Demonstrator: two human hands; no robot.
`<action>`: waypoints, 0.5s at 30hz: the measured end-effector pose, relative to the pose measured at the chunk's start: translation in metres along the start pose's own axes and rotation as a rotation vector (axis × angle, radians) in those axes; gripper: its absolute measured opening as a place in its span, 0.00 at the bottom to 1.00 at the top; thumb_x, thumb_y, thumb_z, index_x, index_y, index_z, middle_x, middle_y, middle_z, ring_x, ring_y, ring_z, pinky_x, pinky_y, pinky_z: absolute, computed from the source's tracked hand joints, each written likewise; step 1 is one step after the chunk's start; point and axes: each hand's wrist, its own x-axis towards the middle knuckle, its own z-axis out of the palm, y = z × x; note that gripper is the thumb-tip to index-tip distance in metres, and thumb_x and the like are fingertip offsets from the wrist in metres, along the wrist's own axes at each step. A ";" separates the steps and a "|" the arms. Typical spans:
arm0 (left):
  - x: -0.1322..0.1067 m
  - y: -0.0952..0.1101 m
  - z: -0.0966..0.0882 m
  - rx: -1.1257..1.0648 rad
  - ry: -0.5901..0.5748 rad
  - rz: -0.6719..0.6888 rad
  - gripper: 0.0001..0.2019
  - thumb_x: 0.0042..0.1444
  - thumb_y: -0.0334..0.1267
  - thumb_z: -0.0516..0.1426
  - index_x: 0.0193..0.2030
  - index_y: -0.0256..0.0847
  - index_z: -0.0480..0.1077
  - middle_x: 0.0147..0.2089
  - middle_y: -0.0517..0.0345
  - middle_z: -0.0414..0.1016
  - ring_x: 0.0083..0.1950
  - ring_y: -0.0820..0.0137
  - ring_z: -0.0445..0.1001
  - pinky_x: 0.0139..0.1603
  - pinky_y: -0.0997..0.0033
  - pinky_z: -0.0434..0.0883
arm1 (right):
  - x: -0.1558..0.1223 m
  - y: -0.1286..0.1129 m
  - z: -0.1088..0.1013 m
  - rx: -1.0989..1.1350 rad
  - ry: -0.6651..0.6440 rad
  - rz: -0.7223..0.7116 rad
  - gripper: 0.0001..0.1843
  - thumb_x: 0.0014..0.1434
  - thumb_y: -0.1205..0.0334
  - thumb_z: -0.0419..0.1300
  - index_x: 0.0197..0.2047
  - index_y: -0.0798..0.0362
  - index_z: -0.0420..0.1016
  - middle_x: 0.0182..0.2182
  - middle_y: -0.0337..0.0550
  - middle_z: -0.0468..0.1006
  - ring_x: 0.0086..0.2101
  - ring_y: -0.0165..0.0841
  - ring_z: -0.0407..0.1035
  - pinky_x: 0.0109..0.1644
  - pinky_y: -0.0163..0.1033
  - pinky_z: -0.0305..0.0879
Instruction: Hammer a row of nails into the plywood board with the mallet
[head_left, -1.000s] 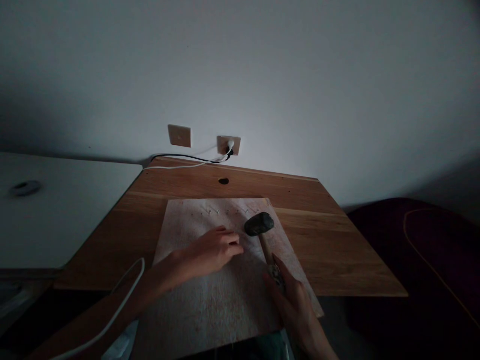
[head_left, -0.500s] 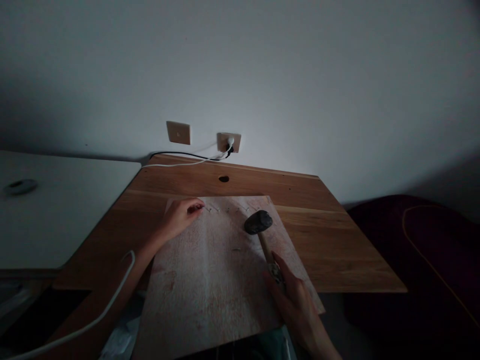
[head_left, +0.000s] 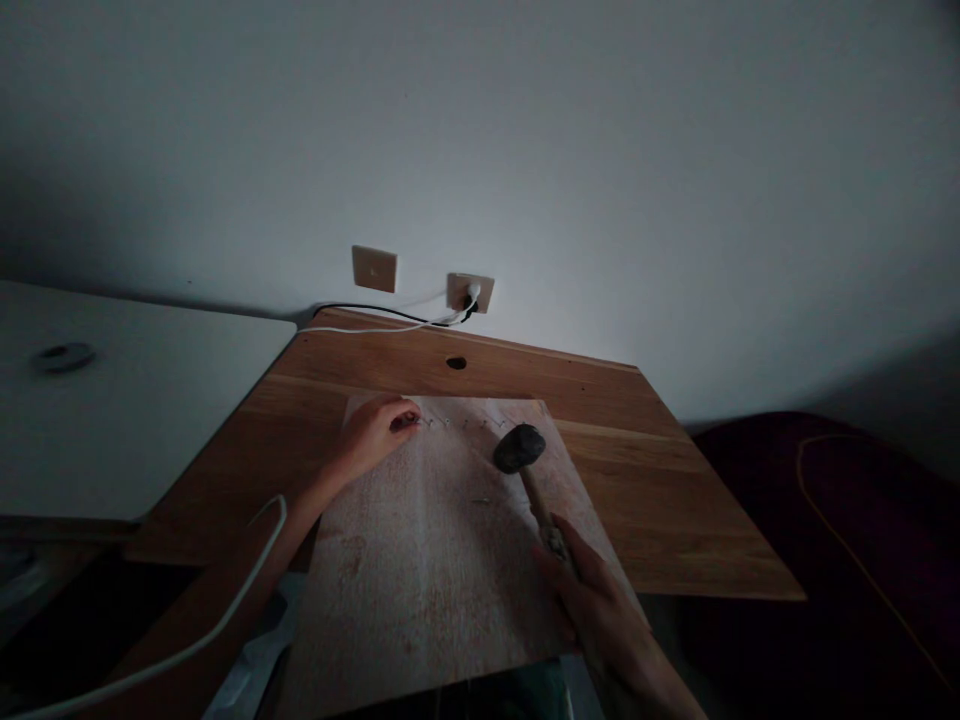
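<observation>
My right hand is wrapped round the handle of a mallet, which has a dark, blunt head and a wooden shaft. The head hangs over the right part of a pale, worn wooden board. Along the board's far edge runs a row of several thin nails, standing up from it. At the left end of that row, my left hand rests by the board with its fingertips pinched together. A nail seems to be between them, mostly hidden by the fingers.
Under the board is a brown wooden tabletop with a cable hole. Cables run to a wall socket behind. A white cabinet stands left, a dark red rounded piece right. A white cord crosses my left forearm.
The view has turned slightly, so the board and table sit a little further right. The mallet head is slightly further left over the board. My left hand keeps its pinch at the row's left end.
</observation>
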 end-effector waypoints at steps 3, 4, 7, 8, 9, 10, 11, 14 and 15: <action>0.000 -0.001 0.001 -0.004 0.048 -0.014 0.07 0.58 0.37 0.67 0.44 0.44 0.78 0.39 0.58 0.82 0.40 0.66 0.80 0.45 0.65 0.76 | -0.007 -0.006 0.000 0.277 -0.125 0.164 0.39 0.59 0.33 0.64 0.65 0.48 0.66 0.18 0.26 0.70 0.12 0.26 0.60 0.13 0.29 0.55; 0.001 -0.002 0.001 0.001 0.063 -0.019 0.08 0.58 0.37 0.67 0.43 0.44 0.78 0.39 0.58 0.81 0.40 0.66 0.80 0.45 0.65 0.76 | -0.009 -0.007 -0.002 0.327 -0.119 0.193 0.36 0.57 0.33 0.66 0.59 0.48 0.69 0.20 0.27 0.71 0.12 0.24 0.59 0.13 0.28 0.54; 0.001 -0.002 0.002 0.021 0.045 -0.021 0.04 0.58 0.36 0.67 0.39 0.43 0.78 0.38 0.58 0.80 0.40 0.66 0.79 0.44 0.66 0.75 | -0.011 -0.010 -0.008 0.320 -0.086 0.239 0.29 0.55 0.32 0.68 0.43 0.49 0.69 0.22 0.28 0.70 0.13 0.20 0.57 0.13 0.25 0.51; 0.001 -0.002 0.002 0.027 0.029 -0.021 0.02 0.58 0.35 0.67 0.37 0.43 0.78 0.37 0.58 0.80 0.40 0.66 0.79 0.44 0.66 0.74 | -0.011 -0.011 -0.010 0.286 -0.082 0.233 0.29 0.55 0.32 0.68 0.40 0.49 0.68 0.21 0.27 0.69 0.13 0.20 0.55 0.13 0.24 0.50; 0.001 -0.002 0.002 0.033 0.015 -0.021 0.02 0.59 0.34 0.66 0.36 0.43 0.78 0.37 0.58 0.79 0.39 0.66 0.78 0.44 0.66 0.74 | -0.010 -0.011 -0.010 0.246 -0.081 0.218 0.29 0.55 0.31 0.67 0.39 0.49 0.67 0.19 0.26 0.67 0.12 0.19 0.53 0.13 0.24 0.49; 0.001 -0.001 0.002 0.036 0.006 -0.023 0.02 0.59 0.34 0.66 0.36 0.44 0.78 0.36 0.59 0.79 0.39 0.66 0.78 0.44 0.66 0.74 | -0.009 -0.010 -0.010 0.207 -0.083 0.194 0.30 0.56 0.30 0.67 0.39 0.48 0.66 0.17 0.24 0.64 0.12 0.19 0.51 0.13 0.24 0.48; 0.001 0.000 0.001 0.036 0.006 -0.027 0.02 0.59 0.33 0.66 0.36 0.44 0.78 0.37 0.58 0.79 0.39 0.66 0.78 0.44 0.66 0.74 | -0.007 -0.010 -0.009 0.176 -0.088 0.170 0.30 0.56 0.30 0.66 0.40 0.48 0.66 0.15 0.23 0.61 0.12 0.19 0.49 0.13 0.24 0.47; 0.001 0.002 0.001 0.026 0.032 -0.044 0.03 0.57 0.34 0.67 0.37 0.43 0.78 0.38 0.58 0.80 0.40 0.65 0.79 0.44 0.66 0.74 | -0.003 -0.012 0.000 0.156 -0.103 0.120 0.31 0.58 0.29 0.64 0.44 0.48 0.65 0.15 0.21 0.58 0.12 0.19 0.45 0.13 0.24 0.44; 0.001 0.003 0.000 0.025 0.041 -0.050 0.04 0.57 0.34 0.67 0.37 0.43 0.77 0.38 0.58 0.80 0.40 0.65 0.79 0.44 0.66 0.74 | -0.002 -0.014 0.004 0.159 -0.098 0.112 0.32 0.58 0.29 0.64 0.46 0.48 0.65 0.16 0.21 0.58 0.12 0.19 0.45 0.13 0.24 0.44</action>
